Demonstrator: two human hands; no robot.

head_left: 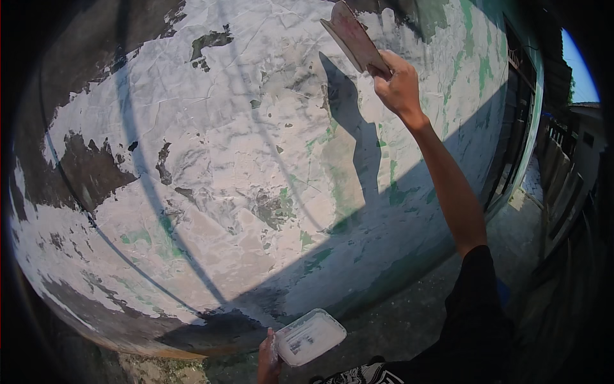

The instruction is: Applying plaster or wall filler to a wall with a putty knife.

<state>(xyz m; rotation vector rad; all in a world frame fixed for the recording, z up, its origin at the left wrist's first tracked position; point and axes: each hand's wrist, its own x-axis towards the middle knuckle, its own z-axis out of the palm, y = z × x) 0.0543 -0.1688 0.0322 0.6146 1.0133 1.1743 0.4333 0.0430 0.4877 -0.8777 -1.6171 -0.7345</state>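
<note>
My right hand point(398, 86) is raised high, with its fingers closed round the handle end of a wide, reddish-brown putty scraper point(354, 37). The scraper's broad end tilts up and left in front of the wall point(204, 134); whether it touches the surface I cannot tell. Patchy white filler covers much of that wall, with grey and green showing through. Low in the picture, my left hand point(268, 358) grips the left side of a shallow, clear-white plastic tub point(334, 324). White residue coats the inside of the tub.
A dark doorway or window frame point(517, 96) opens at the wall's right end. Concrete ground point(409, 301) runs along the wall's foot. A fence of upright slats point(563, 160) stands at the far right. Shadows of my arm and of long thin lines fall across the wall.
</note>
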